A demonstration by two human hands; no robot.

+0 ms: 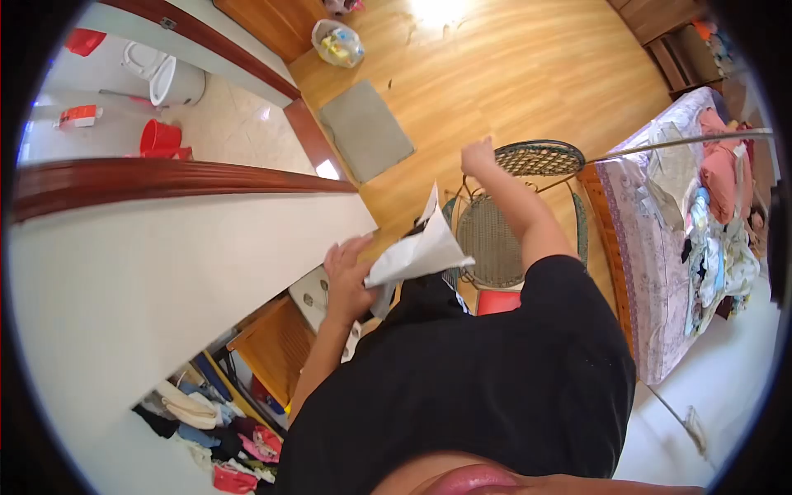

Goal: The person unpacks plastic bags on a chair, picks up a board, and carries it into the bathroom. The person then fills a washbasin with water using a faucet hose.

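Before the black T-shirt (462,375), the left hand (348,282) grasps a creased white sheet (421,254); the right hand (478,157), curled, apparently empty, is near the wicker chair (491,239). Apparent step: carrying; the next move calls for a steady left grip.

we cannot identify the dark shape (420,225) half hidden behind a white sheet (425,254); our right arm (528,206) covers part of a chair (488,239).

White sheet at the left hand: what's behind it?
Something dark shows past the upper-left edge of the white sheet; can't tell what it is. Anything directly behind the sheet is covered.
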